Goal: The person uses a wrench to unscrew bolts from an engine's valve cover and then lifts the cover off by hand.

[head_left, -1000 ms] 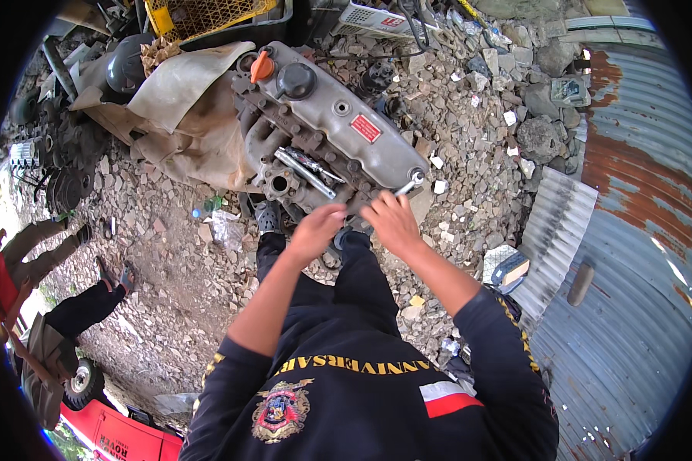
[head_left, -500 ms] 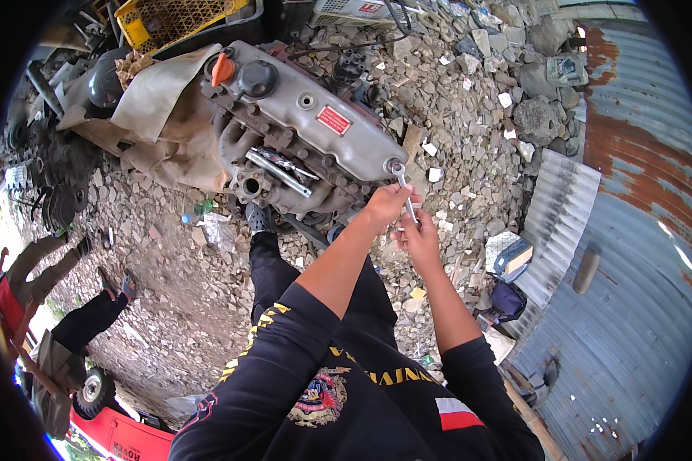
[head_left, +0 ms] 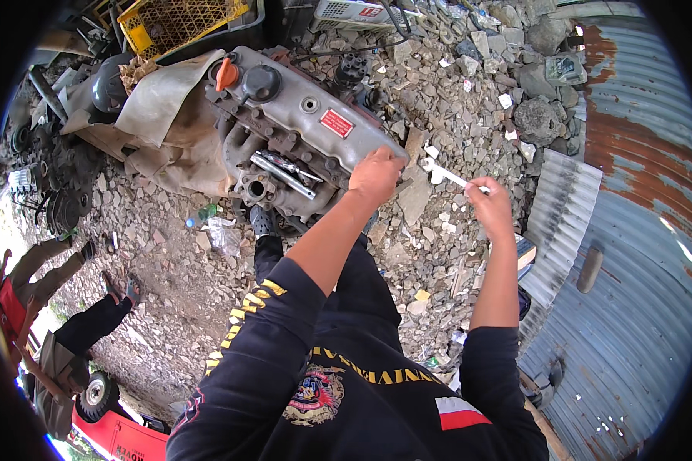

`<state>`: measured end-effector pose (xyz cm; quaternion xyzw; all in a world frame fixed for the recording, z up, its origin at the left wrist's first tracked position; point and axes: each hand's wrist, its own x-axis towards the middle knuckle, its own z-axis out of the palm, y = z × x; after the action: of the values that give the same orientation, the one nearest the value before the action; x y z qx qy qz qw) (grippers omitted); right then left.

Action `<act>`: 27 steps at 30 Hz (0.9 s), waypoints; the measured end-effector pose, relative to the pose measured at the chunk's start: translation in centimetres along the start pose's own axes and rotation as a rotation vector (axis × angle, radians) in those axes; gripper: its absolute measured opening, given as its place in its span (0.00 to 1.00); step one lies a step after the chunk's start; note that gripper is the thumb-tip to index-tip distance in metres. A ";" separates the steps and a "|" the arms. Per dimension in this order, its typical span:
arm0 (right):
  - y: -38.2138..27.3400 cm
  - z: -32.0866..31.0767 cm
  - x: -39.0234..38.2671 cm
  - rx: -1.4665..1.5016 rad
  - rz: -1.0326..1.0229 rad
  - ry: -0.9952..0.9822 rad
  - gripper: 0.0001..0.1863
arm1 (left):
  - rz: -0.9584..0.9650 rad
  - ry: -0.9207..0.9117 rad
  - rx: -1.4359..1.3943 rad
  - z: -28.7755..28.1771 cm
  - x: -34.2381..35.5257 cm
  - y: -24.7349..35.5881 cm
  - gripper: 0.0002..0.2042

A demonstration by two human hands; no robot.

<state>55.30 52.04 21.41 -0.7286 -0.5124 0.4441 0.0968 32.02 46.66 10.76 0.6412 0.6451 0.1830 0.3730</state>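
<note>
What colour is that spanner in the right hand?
The spanner in the right hand is silvery; it shows best in the head view.

Rust-streaked corrugated metal sheeting (head_left: 640, 230) borders daylit ground (head_left: 169, 326) strewn with broken stones (head_left: 540, 121).

The head view looks steeply down from the left of two side-by-side fisheye cameras on the person's head, upright and unmirrored. The dark shirt (head_left: 396, 411) is nearest, along the lower edge; beyond it, the left hand (head_left: 377, 173), right hand (head_left: 490, 206) and engine (head_left: 307, 127) sit above mid-picture. The wide lens also takes in the corrugated metal sheet (head_left: 630, 215) at the right and the red vehicle (head_left: 115, 434) far off at lower left.
</note>
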 end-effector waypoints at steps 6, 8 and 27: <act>4.7 -0.4 -4.5 0.105 0.128 -0.007 0.06 | 0.072 -0.108 0.227 -1.7 1.3 0.7 0.14; 6.8 0.6 -5.9 0.127 0.189 -0.037 0.06 | 0.004 -0.037 0.170 -1.8 1.0 1.1 0.14; 15.8 5.1 -10.4 0.014 0.195 -0.202 0.11 | -0.033 -0.105 0.268 -1.3 1.0 1.3 0.13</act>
<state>61.04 34.56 14.71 -0.7259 -0.4432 0.5260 0.0062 32.05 48.09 12.27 0.6833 0.6539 0.0551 0.3200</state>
